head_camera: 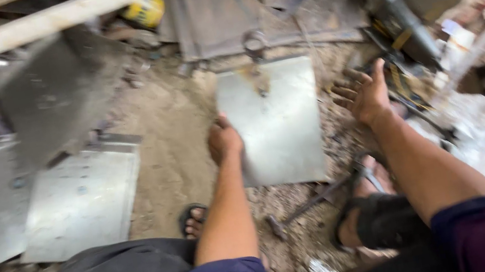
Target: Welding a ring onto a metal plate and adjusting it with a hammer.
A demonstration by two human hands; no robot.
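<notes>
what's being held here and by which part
The left hand grips the flat square metal plate by its left edge. The right hand is open, fingers spread, to the right of the plate, and holds nothing.

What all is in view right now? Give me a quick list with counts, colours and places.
Metal plate with ring: one, grey, centre on the sandy ground, ring at its top edge, left hand on its left edge.
Flat metal plates: at least two, grey, left on the ground.
Leaning metal sheet: one, dark grey, upper left.
Pale bar: one, off-white, across the top.
Yellow object: one, top centre, too blurred to identify.
Power tool: one, dark, upper right; looks like a grinder.
Hammer: one, dark, on the ground between the feet.
Sandals: two, dark, on the feet.
Left hand: gripping the plate's edge.
Right hand: open, fingers spread, beside the plate, holding nothing.
</notes>
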